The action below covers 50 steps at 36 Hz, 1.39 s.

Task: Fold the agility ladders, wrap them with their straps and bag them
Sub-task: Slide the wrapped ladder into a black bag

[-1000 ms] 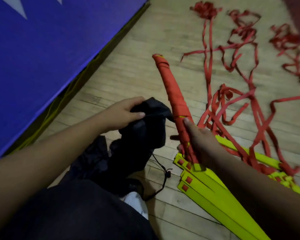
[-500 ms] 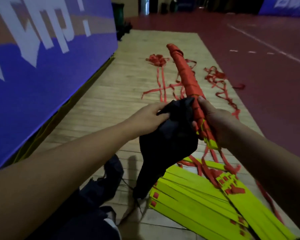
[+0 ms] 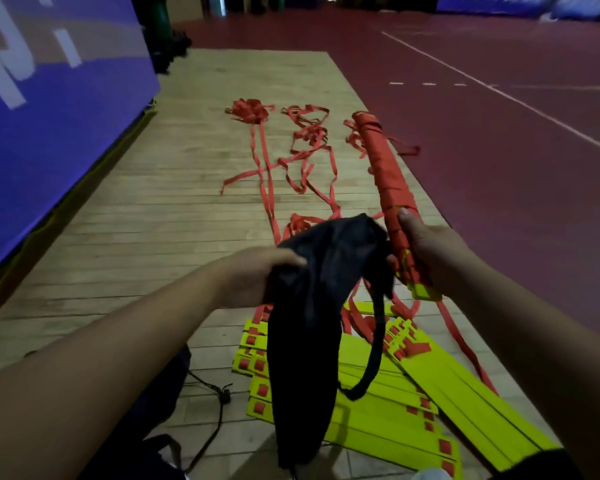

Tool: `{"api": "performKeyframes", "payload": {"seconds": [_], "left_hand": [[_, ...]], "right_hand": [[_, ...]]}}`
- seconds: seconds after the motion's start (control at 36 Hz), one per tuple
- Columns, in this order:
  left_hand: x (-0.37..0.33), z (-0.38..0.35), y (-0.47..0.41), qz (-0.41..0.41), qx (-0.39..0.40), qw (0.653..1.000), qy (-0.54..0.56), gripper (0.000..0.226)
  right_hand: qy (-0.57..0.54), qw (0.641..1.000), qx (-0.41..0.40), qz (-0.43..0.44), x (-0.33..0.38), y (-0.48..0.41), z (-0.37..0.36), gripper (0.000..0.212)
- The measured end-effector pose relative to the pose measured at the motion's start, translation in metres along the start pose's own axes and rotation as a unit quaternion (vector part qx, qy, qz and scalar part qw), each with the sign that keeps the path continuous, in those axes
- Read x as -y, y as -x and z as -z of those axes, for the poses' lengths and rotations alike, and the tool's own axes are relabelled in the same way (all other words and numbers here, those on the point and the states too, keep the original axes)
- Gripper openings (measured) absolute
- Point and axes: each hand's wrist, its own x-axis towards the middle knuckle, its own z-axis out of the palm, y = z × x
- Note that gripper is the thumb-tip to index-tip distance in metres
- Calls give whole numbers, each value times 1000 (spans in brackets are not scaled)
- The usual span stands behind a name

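Fingers of the left hand (image 3: 257, 275), at centre frame, curled into the bunched top edge of a black bag (image 3: 305, 358) and gripping it. Bag hanging limp from that grip, straight down towards the bottom edge, with a black carry strap (image 3: 374, 355) looping down off its right side. Right hand (image 3: 433, 261) just right of centre, closed round the lower end of the wrapped ladder (image 3: 385, 168), thumb laid up along it. Wrapped ladder held clear of the wooden floor (image 3: 146, 216): a long bundle bound tight in red webbing, slanting up and slightly left from the hand towards upper centre, a bit of yellow rung poking out below the palm. Bundle just beside the bag's top edge and outside it; touching or not, impossible to tell. Below both hands, in the lower right, yellow rungs (image 3: 378, 427) of other ladders, stacked flat in overlapping piles on the boards, red squares at their ends. Beyond them, loose red straps (image 3: 305, 147) trailing in tangles up the boards towards the top of the frame. Thin black cord (image 3: 219, 393) with a toggle at lower centre-left, beside a dark heap too dim to make out. Blue panel (image 3: 49, 109) with white lettering along the left side; dark red court surface (image 3: 499, 174) with white lines across the right.
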Motion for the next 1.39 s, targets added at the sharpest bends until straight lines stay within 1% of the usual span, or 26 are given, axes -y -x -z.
{"api": "performKeyframes", "payload": {"seconds": [0.06,0.11,0.19,0.28,0.36,0.42,0.47,0.5,0.53,0.56,0.61,0.64,0.67,0.69,0.72,0.75,0.78,0.86,0.92,0.97,1.06,1.11,1.19,1.31,1.36,1.39], "left_hand": [[-14,-10,-3,-41,-45,996,58,14],[-25,-18,-7,-76,-64,986,135,21],[-32,-27,-16,-100,-45,965,238,29],[-33,-30,-30,-131,-99,954,252,39],[-34,-30,-43,-176,-217,942,188,36],[-36,-31,-42,-195,-285,935,82,29],[-36,-31,-32,-204,-313,926,-52,38],[-36,-33,-24,-195,-308,924,-118,44],[-34,-31,-17,-179,-281,928,-170,49],[-30,-29,-10,-161,-236,935,-209,49],[-23,-21,-2,-83,-93,943,-308,43],[-20,-20,1,-44,-23,934,-354,41],[-17,-17,3,-6,37,922,-384,34],[-13,-13,3,22,80,923,-377,26],[-10,-9,1,33,103,934,-340,34],[-7,-5,-5,30,97,948,-301,40],[-6,-5,-10,22,72,962,-264,36],[-12,-7,-21,-49,-37,985,-163,14],[-19,-8,-25,-83,-97,989,-74,15],[-22,-9,-29,-94,-132,987,-13,16],[-24,-17,-31,-86,-171,981,40,22],[-24,-26,-32,-78,-158,982,73,26],[-25,-40,-33,-73,-113,987,83,12],[-20,-50,-37,-75,-65,995,26,16],[-16,-51,-41,-83,-66,994,-18,15],[-16,-51,-42,-85,-82,992,-41,13]], "right_hand": [[1,1000,27,-15,-1,2,-2,59],[-8,997,64,-34,-2,5,-7,54],[-77,984,134,-84,-9,14,-24,44],[-137,966,179,-124,-13,19,-44,45],[-179,951,212,-136,-9,28,-57,42],[-210,946,211,-131,-3,29,-59,37],[-242,939,210,-126,3,29,-60,34],[-255,935,212,-123,6,27,-59,33],[-269,931,213,-120,8,24,-57,32],[-282,928,213,-118,11,21,-55,33],[-304,922,208,-119,16,14,-49,36],[-312,921,201,-116,18,11,-46,40],[-315,923,189,-112,19,8,-42,42],[-313,927,177,-109,19,5,-40,42],[-304,932,165,-107,20,2,-36,40],[-289,940,152,-102,19,0,-33,39],[-266,949,139,-97,18,-2,-29,38],[-184,975,95,-81,11,-7,-17,41],[-151,983,76,-76,6,-8,-11,40],[-147,983,70,-86,3,-6,-8,37],[-158,977,102,-100,-1,-3,-11,33],[-172,972,119,-111,-4,-1,-16,38],[-200,960,134,-141,-7,4,-21,34],[-188,958,156,-152,-8,11,-30,36],[-171,960,164,-150,-8,13,-35,38],[-168,960,166,-148,-8,14,-36,38]]}}
